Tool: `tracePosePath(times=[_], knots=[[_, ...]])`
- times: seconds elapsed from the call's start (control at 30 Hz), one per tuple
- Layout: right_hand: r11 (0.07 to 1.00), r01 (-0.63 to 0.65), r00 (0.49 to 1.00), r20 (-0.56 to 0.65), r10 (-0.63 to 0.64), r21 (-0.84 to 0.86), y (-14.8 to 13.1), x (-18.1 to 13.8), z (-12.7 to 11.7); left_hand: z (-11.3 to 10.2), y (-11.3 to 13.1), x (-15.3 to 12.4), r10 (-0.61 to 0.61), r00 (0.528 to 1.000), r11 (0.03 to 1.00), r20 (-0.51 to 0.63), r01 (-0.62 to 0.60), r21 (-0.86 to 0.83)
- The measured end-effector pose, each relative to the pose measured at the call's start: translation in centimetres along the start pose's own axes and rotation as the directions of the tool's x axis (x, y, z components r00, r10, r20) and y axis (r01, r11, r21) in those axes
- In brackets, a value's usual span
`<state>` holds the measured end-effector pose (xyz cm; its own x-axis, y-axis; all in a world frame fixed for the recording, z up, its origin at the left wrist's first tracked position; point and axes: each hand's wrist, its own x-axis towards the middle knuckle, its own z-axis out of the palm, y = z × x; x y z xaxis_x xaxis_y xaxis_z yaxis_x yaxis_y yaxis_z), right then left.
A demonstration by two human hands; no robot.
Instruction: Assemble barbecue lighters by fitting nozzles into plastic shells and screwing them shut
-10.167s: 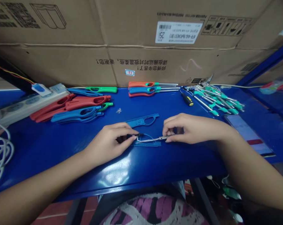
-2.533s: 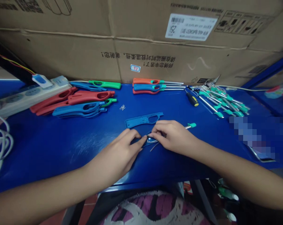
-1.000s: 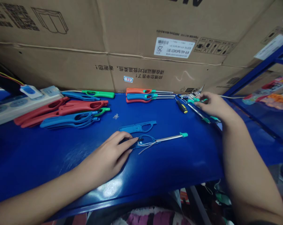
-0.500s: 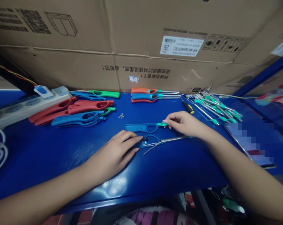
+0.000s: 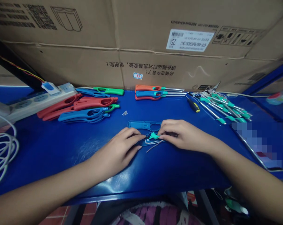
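Note:
My left hand [image 5: 121,145] holds the handle end of a blue lighter half-shell [image 5: 144,143] on the table, its fingers closed around it. Loose wires [image 5: 155,144] run out of this half-shell to the right. Between the fingertips of my right hand [image 5: 182,134] is a small green plastic trigger [image 5: 153,135], held right over the half-shell. Whether the trigger touches the shell I cannot tell. Just behind lies a second blue half-shell [image 5: 141,125], its right end hidden by my right hand. The metal tube seen earlier is covered by that hand.
Small screws [image 5: 124,113] lie behind the shells. Red handle shells [image 5: 95,103] and blue ones [image 5: 82,115] are piled left beside a power strip [image 5: 42,99]. Assembled lighters [image 5: 148,93], a screwdriver [image 5: 193,104] and metal tubes with green tips [image 5: 222,106] lie along the cardboard [image 5: 85,67].
My right hand has brought the green trigger from the far half-shell's right end toward me, over the near half-shell. My left hand stays on the near shell. The view has shifted slightly.

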<state>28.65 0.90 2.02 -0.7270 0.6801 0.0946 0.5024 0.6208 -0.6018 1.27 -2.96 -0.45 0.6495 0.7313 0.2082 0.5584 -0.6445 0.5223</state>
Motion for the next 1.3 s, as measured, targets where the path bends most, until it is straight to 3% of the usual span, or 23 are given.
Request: tracePosePath(times=[0.2,0.3,0.47,0.6,0.9,1.03,1.13,1.3], knots=[[0.996,0.059,0.998,0.029,-0.057,-0.060,0.0,0.2,1.2,-0.2,0.1,0.1,-0.002,1.000,1.000,0.011,0.002,-0.010],[0.979,0.103,0.994,0.037,-0.098,-0.174,-0.1,0.2,1.4,-0.2,0.2,0.0,-0.033,0.999,0.999,0.029,0.034,-0.026],[0.876,0.232,0.972,0.078,-0.219,-0.424,-0.3,0.1,1.8,-0.4,0.3,0.1,-0.048,0.999,0.996,0.025,0.050,-0.068],[0.831,0.259,0.966,0.113,-0.234,-0.493,-0.4,0.0,1.9,-0.5,0.3,0.2,-0.050,0.998,0.995,0.029,0.052,-0.090],[0.887,0.255,0.967,0.107,-0.232,-0.386,-0.8,0.0,1.6,-0.5,0.8,0.2,-0.062,0.996,0.996,0.070,0.066,-0.065],[0.980,0.129,0.991,0.052,-0.122,-0.154,-0.8,0.2,1.5,-0.4,0.9,0.0,-0.043,0.997,0.998,0.058,0.045,-0.037],[0.997,0.056,0.998,0.026,-0.057,0.052,-0.6,0.4,1.6,-0.3,0.8,-0.1,-0.033,0.998,0.998,0.044,0.035,-0.048],[0.997,-0.005,1.000,0.012,0.004,0.071,-0.5,0.5,1.8,-0.2,0.7,0.2,-0.070,0.996,0.990,0.047,0.076,-0.122]])
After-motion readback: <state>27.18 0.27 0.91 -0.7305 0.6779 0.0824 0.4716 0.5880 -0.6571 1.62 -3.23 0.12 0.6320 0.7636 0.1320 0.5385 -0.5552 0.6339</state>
